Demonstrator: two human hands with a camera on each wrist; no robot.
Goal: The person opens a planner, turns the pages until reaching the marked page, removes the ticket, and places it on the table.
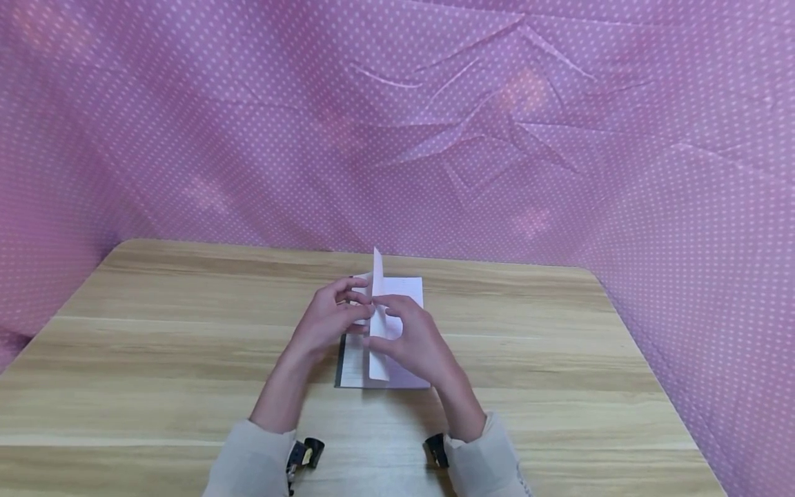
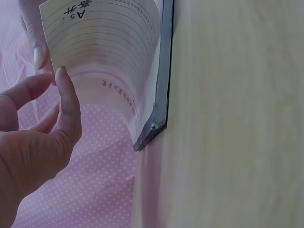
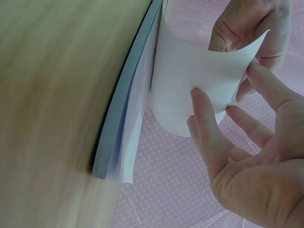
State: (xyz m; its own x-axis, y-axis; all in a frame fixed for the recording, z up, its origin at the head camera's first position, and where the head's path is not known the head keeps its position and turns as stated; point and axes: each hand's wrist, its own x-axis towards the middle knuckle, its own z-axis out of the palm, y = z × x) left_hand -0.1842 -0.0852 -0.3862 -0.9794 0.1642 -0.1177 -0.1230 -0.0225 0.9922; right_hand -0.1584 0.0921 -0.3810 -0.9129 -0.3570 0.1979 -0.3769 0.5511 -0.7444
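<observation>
An open notebook (image 1: 405,378) with a dark spine edge lies on the table. One of its pages (image 1: 378,362) stands upright and curves over, with ruled lines and print on one side. My left hand (image 1: 332,314) pinches the free edge of this page between its fingertips from the left. From the right, my right hand (image 1: 413,338) holds the same edge, some fingers against the blank back, as the right wrist view shows. In the left wrist view the printed page (image 2: 99,42) bends between the hands, and the right hand is partly hidden behind it.
The wood-grain table (image 1: 186,359) spreads out around the notebook on all sides. A pink dotted cloth (image 1: 397,138) hangs behind and beside the table. Dark devices (image 1: 307,453) are strapped at both wrists, near the light sleeves.
</observation>
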